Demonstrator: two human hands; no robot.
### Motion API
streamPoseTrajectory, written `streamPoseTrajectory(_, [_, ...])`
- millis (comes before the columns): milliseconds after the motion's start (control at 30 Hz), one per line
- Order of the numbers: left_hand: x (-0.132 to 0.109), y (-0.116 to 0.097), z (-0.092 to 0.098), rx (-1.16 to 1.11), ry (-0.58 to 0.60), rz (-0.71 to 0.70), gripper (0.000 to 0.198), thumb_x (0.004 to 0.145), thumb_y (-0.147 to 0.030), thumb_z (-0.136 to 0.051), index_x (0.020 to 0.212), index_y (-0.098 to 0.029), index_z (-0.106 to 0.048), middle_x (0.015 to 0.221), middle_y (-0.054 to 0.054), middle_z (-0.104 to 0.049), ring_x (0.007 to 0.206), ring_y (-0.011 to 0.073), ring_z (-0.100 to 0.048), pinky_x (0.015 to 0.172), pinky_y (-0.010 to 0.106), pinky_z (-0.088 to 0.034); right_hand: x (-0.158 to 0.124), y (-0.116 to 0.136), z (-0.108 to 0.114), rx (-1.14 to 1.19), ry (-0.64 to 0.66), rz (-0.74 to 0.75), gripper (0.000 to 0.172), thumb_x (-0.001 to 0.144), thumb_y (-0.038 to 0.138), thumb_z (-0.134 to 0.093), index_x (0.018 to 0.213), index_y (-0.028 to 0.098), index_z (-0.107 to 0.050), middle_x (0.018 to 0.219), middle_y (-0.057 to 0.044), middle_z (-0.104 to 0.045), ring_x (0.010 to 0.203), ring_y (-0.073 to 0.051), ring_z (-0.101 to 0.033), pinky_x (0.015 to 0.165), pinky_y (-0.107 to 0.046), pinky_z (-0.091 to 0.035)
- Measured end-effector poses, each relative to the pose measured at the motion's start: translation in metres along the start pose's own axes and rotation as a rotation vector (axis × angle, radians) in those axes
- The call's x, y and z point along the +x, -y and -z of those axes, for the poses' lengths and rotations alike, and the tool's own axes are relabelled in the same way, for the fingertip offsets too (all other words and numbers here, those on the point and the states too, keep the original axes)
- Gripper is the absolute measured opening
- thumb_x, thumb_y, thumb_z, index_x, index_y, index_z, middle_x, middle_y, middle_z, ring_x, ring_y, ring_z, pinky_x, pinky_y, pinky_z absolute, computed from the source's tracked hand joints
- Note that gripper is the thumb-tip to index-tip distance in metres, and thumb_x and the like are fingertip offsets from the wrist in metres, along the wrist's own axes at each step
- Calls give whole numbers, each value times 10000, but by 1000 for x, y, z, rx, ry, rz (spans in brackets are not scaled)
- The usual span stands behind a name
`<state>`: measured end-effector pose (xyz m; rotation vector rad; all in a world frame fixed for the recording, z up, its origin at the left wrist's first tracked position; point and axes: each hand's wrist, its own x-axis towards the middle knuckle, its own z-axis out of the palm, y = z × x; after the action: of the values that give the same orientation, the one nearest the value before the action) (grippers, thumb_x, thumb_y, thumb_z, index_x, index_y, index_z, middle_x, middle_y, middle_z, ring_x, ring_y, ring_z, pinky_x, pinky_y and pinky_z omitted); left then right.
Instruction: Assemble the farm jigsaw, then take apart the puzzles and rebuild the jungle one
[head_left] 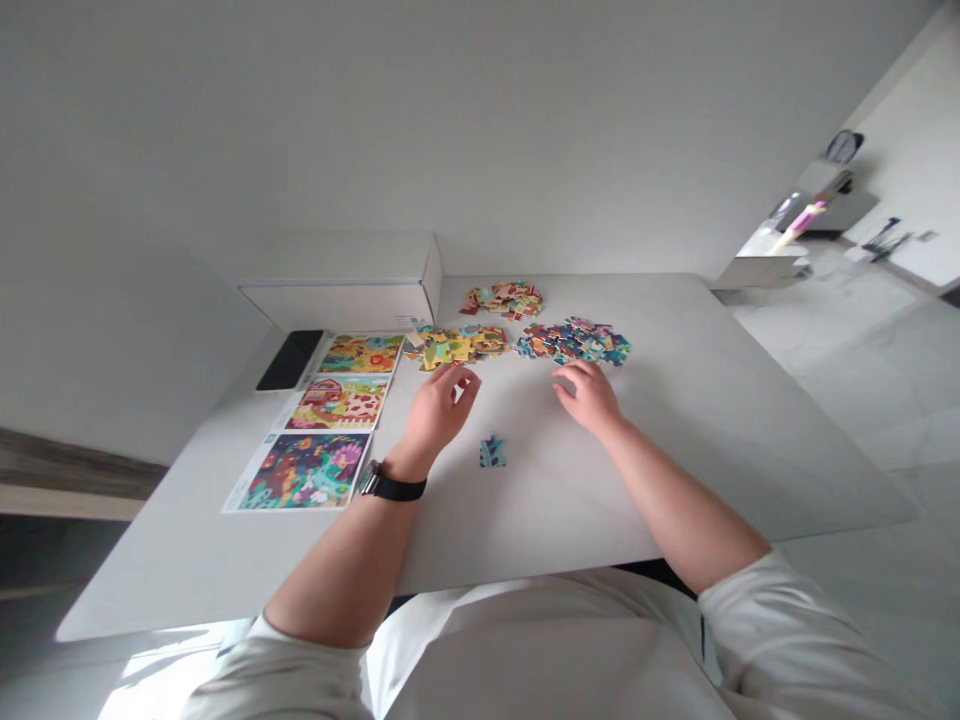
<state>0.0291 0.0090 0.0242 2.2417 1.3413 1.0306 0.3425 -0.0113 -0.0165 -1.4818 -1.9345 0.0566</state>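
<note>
My left hand (442, 408), with a black watch at its wrist, hovers just in front of a pile of mostly yellow puzzle pieces (459, 346). Its fingers are curled with a gap to the thumb, and I see no piece in it. My right hand (589, 396) is in front of a pile of dark blue and multicoloured puzzle pieces (574, 341). Thumb and fingers there stand apart around nothing. Between and nearer than both hands, a small teal joined patch of puzzle (493, 452) lies flat on the white table (540, 520).
Behind lies a third pile of pink and red puzzle pieces (504, 298). Three picture sheets, among them a dark garden picture (306, 470) and a farm picture (337, 402), lie at the left. A black phone (291, 360) and a white box (341, 285) are beyond them.
</note>
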Motion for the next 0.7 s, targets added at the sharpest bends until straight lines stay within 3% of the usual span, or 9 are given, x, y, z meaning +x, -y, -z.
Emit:
streamPoseTrajectory(67, [-1,1,-8,-24,-27,5,210,1045,-336,-584,1014,-204,-745,962,50,-685,682,142,-552,694,290,-477,4,-8,1,-67,-21,-16,168,948,235,-668,1042,251,-806,1119,-114,-748,1117,-308,-668,1052,-470,-511])
streamPoseTrajectory(200, [-2,10,-22,-49,61,14,180,1030,-301,-606,1033,-203,-757,992,61,-693,700,143,-582,725,292,-508,22,-12,-3,-137,39,5,174,965,255,-656,1036,256,-815,1171,-110,-731,1154,-306,-640,1084,-479,-466])
streamPoseTrajectory(367, [0,18,-26,-47,58,37,190,1030,-293,-605,1059,-198,-767,1024,73,-694,765,160,-621,791,308,-542,67,-3,-19,-283,182,38,235,959,297,-695,1157,257,-815,1301,-134,-689,1242,-351,-564,1084,-497,-426])
streamPoseTrajectory(500, [0,17,-26,-71,104,56,199,1029,-295,-596,1060,-198,-766,1047,76,-687,775,157,-615,797,306,-538,102,-2,-36,-345,251,-20,341,894,336,-794,1230,281,-810,1389,-156,-644,1284,-388,-532,1086,-529,-424])
streamPoseTrajectory(600, [-2,14,-26,-94,139,56,215,1030,-297,-589,1084,-193,-768,1079,81,-682,760,149,-601,773,301,-528,118,-6,-47,-338,306,-88,326,823,342,-870,1141,274,-842,1384,-176,-648,1294,-419,-531,1095,-573,-423])
streamPoseTrajectory(700, [-3,12,-28,-107,136,59,212,1027,-288,-591,1093,-193,-769,1084,83,-679,751,145,-587,755,294,-516,121,-6,-53,-296,304,-36,205,802,330,-891,996,272,-862,1313,-160,-690,1261,-405,-552,1128,-598,-391])
